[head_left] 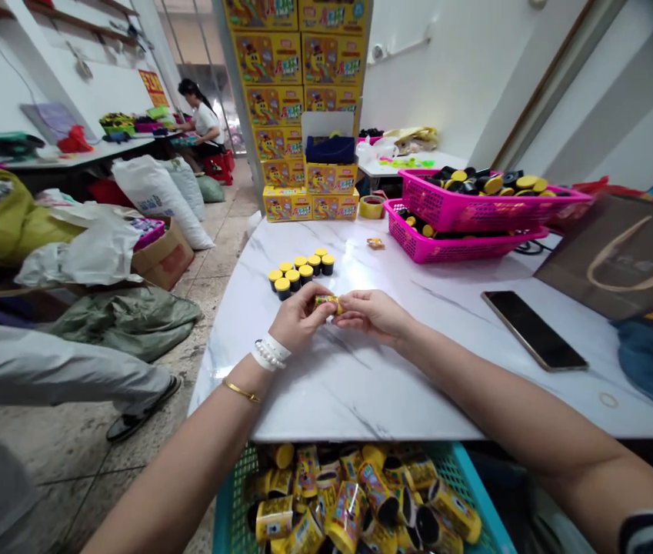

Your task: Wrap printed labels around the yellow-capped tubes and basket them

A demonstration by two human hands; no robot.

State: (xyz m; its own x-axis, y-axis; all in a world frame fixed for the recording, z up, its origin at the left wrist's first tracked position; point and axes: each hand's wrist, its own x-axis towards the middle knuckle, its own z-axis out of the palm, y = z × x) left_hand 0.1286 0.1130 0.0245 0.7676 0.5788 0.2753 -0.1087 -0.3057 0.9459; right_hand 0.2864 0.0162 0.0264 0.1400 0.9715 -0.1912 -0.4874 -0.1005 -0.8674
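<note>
Over the table [326,392], the closely curled left hand [301,312] and pinching right hand [373,314] grip a patterned tub [326,301] between them, presumably to steady it (black tubs [306,274] stand just beyond, perhaps for easy reach).

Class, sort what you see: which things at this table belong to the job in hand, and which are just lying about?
Likely the job:
labelled container, held by left hand and right hand
yellow-lidded black containers
pink baskets
teal basket

Likely just lying about:
phone
paper bag
blue cloth
</note>
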